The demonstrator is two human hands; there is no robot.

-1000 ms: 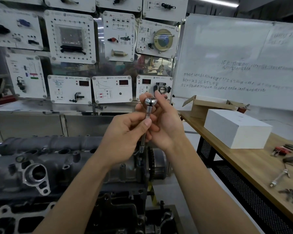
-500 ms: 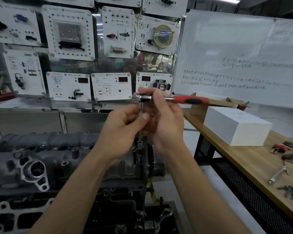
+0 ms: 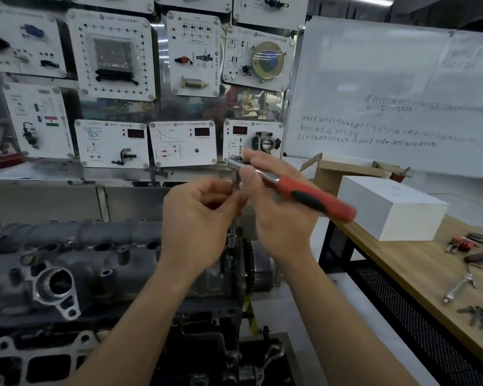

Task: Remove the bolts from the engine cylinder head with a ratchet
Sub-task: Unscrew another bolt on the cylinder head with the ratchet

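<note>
You look to be partway through one bolt at the right end of the cylinder head (image 3: 67, 263). The bolt itself is hidden under the extension bar (image 3: 232, 240), and I cannot tell how many remain. Your left hand (image 3: 198, 215) curls its fingers round that bar, and your right hand (image 3: 279, 218) pinches the head of the ratchet (image 3: 290, 188). The ratchet sits above that end, its head chrome and its red-and-black handle pointing right toward the table (image 3: 402, 260).

ratchet (image 3: 276, 181): polished metal head, matt red-black grip | cylinder head (image 3: 76, 263): rough cast grey metal | table (image 3: 418, 263): smooth wood
</note>
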